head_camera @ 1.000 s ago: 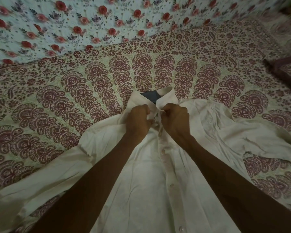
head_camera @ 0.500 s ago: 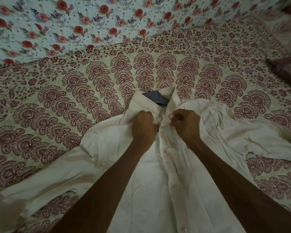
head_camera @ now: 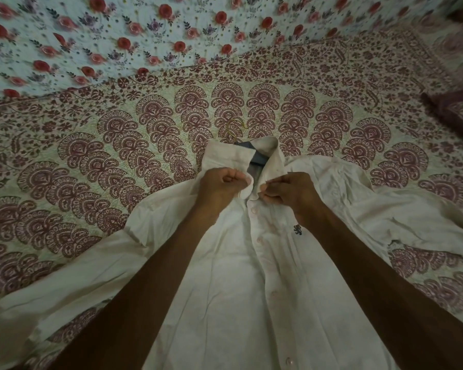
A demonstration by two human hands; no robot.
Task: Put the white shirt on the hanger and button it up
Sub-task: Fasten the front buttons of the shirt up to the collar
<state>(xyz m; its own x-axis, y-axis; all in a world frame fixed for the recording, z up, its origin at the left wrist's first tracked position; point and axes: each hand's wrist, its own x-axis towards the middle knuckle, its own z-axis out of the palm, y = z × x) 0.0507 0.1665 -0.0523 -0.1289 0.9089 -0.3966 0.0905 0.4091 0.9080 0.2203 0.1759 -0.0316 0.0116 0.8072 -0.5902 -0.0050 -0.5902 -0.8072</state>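
Left hand (head_camera: 222,185): fingers curled tight round one front edge of the white shirt (head_camera: 238,289), just below the collar (head_camera: 225,153). Right hand (head_camera: 286,189): thumb and fingers pinched the opposite edge, level with it. The front stood open at the collar. Buttons (head_camera: 253,210) ran down from the collar. Hanger (head_camera: 255,156) sat inside the collar, its hook (head_camera: 235,125) just beyond. Shirt lay face up on the bedsheet (head_camera: 118,156). Judged light, limp and quick to crease; best held at the firmer front edges.
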